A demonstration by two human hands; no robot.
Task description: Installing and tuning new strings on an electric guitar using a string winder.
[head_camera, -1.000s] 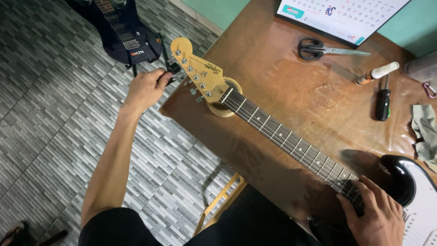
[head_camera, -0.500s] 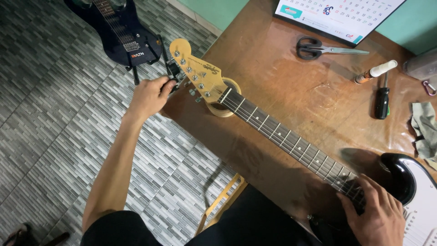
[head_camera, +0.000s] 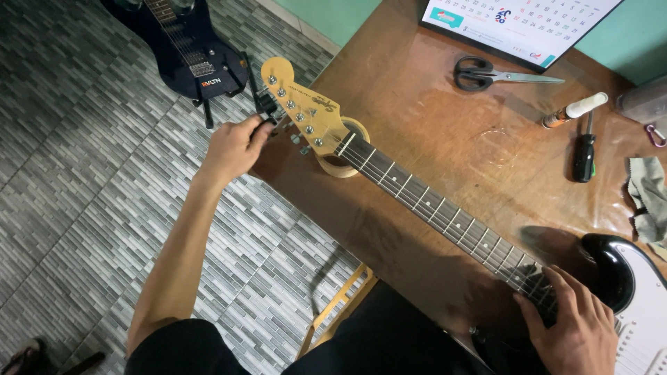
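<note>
Head view: left hand (head_camera: 233, 147) pinches a tuner (head_camera: 272, 122) on the guitar (head_camera: 417, 198); right hand (head_camera: 573, 333) presses strings, tuning seemingly unfinished.

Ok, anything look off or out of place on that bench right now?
One oddity: the guitar's headstock overhangs the table edge, the neck propped only on a tape roll. The left hand is at a tuner and the right hand is on the upper frets. Nothing spilled.

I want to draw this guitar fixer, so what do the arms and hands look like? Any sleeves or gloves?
Both hands are bare: no gloves, rings or watch show. The left hand has a long bare forearm, with no sleeve in view. The right hand shows only to the wrist.
</note>
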